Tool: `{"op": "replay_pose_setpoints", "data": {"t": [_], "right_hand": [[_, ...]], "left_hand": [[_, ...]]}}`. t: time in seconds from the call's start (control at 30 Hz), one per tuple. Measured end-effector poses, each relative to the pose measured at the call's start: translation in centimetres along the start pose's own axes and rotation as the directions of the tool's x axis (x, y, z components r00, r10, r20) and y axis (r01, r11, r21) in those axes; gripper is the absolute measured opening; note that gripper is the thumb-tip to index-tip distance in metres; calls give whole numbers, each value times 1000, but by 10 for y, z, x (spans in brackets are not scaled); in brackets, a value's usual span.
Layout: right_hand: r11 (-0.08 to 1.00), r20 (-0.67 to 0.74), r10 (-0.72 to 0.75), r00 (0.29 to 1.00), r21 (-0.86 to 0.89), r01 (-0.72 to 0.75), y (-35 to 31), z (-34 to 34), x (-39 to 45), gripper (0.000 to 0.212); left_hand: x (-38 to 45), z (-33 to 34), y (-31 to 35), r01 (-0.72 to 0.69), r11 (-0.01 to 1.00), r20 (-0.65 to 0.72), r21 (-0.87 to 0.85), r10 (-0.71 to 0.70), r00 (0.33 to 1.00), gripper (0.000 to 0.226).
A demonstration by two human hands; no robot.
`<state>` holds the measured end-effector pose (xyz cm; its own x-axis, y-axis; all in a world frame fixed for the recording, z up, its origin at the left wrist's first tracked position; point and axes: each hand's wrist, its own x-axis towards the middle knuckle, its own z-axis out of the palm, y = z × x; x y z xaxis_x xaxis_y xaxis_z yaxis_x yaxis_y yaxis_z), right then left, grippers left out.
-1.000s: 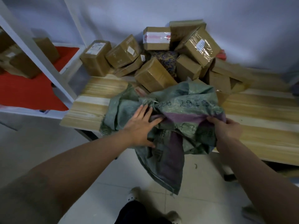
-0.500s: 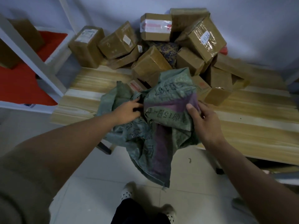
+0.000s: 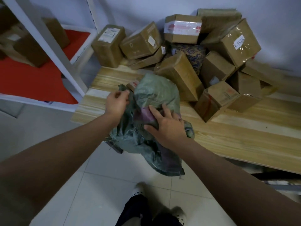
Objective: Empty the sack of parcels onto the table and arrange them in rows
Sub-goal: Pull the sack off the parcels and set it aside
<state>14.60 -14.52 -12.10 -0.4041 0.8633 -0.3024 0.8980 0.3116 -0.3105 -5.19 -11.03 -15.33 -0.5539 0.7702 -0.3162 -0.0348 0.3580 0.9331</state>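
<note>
A parcel sorting room.
Taped brown boxes (image 3: 182,74) pile on a wooden bench (image 3: 236,136) beside white shelves (image 3: 53,46).

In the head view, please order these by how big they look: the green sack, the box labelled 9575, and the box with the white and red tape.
1. green sack
2. box labelled 9575
3. box with white and red tape
The sack lies nearer the camera, so its true size is unsure.
</note>
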Motion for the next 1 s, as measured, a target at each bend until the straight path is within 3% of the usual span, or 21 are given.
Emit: {"op": "replay_pose_setpoints", "data": {"t": [0.07, 0.13, 0.17, 0.23, 0.3, 0.37, 0.4, 0.47, 0.53, 0.63, 0.7, 0.8, 0.87, 1.0], "right_hand": [[999, 95, -18, 995, -27, 21, -11, 10, 13, 80], [999, 196, -18, 980, -29, 24, -23, 17, 24, 83], [1000, 246, -23, 969, -14, 28, -27, 19, 27, 82], [998, 360, -67, 931, 18, 64, -34, 19, 31, 71], [991, 441, -119, 890, 110, 78, -38, 12, 29, 53], [940, 358, -129, 925, 341, -1, -31, 2, 27, 41], [895, 237, -76, 969, 445, -39, -24, -2, 27, 37], [875, -33, 95, 995, 479, -68, -3, -6, 34, 33], [890, -138, 245, 960, 423, -167, 21, -5, 42, 45], [781, -5, 409, 913, 520, -346, 41, 1, 52, 84], [715, 76, 426, 902, 583, -386, 45, 7, 59, 101], [706, 135, 443, 886, 557, -438, 43, 18, 72, 115], [676, 197, 438, 877, 570, -466, 40, 26, 81, 122], [518, 320, 403, 857, 693, -502, 32, 38, 84, 114]], "left_hand": [[-8, -5, 11, -9, 996, 27, -85, 12, 1000, 37], [-18, -8, 14, -121, 983, 124, 137, 104, 987, 62], [-18, -10, 9, -165, 948, 166, 274, 122, 979, 64], [-9, -19, -1, -213, 858, 165, 467, 152, 975, 48], [5, -34, -13, -194, 814, 135, 548, 143, 981, 32], [16, -47, -25, -142, 817, 105, 559, 100, 989, 28], [20, -52, -29, -128, 815, 93, 565, 91, 991, 27], [28, -56, -37, -98, 805, 62, 584, 76, 995, 25], [36, -57, -43, -65, 780, 40, 623, 51, 998, 27], [49, -60, -54, 30, 750, -31, 661, -12, 999, 35], [53, -62, -59, 103, 750, -89, 654, -58, 994, 42], [53, -59, -58, 193, 811, -119, 553, -152, 981, 68], [53, -57, -60, 196, 846, -104, 496, -166, 981, 73], [49, -55, -66, 178, 884, -64, 433, -167, 984, 33]]}}
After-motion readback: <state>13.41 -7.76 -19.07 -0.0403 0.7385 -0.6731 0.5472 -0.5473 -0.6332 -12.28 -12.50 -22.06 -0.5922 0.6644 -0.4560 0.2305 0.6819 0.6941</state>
